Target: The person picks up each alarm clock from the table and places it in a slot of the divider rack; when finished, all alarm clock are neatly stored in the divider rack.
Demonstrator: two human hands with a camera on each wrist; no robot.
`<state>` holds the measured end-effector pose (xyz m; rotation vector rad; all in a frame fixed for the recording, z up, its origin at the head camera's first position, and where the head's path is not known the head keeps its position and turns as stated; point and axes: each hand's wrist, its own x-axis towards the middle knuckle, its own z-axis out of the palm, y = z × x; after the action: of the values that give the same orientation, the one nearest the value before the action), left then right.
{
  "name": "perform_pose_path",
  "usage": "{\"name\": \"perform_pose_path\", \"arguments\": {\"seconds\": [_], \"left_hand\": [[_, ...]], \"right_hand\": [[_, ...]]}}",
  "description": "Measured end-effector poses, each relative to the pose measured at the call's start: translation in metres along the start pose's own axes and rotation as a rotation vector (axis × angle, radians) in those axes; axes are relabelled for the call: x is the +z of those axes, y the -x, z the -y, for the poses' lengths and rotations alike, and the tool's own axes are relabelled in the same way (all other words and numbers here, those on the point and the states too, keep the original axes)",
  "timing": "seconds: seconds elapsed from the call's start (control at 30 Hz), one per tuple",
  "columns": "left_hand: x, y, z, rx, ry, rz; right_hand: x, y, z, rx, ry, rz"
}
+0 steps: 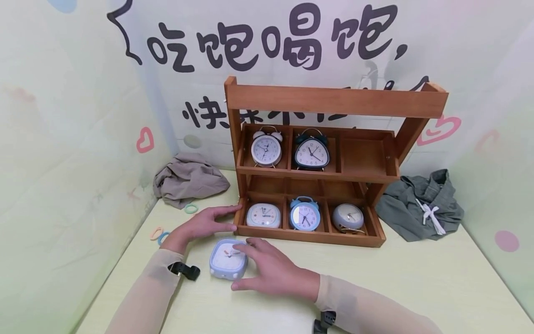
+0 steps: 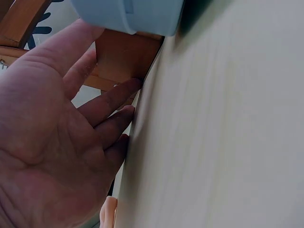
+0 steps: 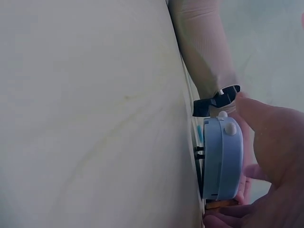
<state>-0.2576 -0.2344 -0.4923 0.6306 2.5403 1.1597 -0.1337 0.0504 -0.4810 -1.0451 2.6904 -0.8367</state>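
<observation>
A pale blue square clock (image 1: 225, 264) (image 3: 222, 161) lies face up on the pale table (image 1: 375, 278), just in front of the wooden rack (image 1: 333, 99). My right hand (image 1: 275, 271) (image 3: 280, 156) spans the clock's right side, with the thumb at the near edge and the fingers at the far edge. My left hand (image 1: 204, 225) (image 2: 52, 142) reaches with straight fingers to the rack's lower left front corner (image 2: 121, 57) and touches it. The clock's edge (image 2: 128, 14) shows just above that hand.
The rack's upper row holds a white bell clock (image 1: 266, 148) and a dark clock (image 1: 312, 152). Its lower row holds a white square clock (image 1: 263, 215), a blue clock (image 1: 305, 215) and a grey clock (image 1: 348, 217). Beige cloth (image 1: 187, 178), green cloth (image 1: 421, 204) and hair ties (image 1: 157, 233) lie around.
</observation>
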Motion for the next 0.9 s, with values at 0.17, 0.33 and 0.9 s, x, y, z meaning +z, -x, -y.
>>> {"name": "perform_pose_path", "arguments": {"seconds": [0.17,0.33,0.9], "left_hand": [[0.000,0.000,0.001,0.006,0.015,0.005],[0.001,0.000,0.000,0.014,0.021,0.004],[0.001,-0.001,0.002,0.007,-0.001,-0.001]], "right_hand": [[0.005,-0.015,0.003,0.036,-0.071,-0.025],[0.011,-0.026,0.007,0.045,-0.068,-0.018],[-0.006,0.002,-0.020,-0.021,-0.037,-0.001]]}}
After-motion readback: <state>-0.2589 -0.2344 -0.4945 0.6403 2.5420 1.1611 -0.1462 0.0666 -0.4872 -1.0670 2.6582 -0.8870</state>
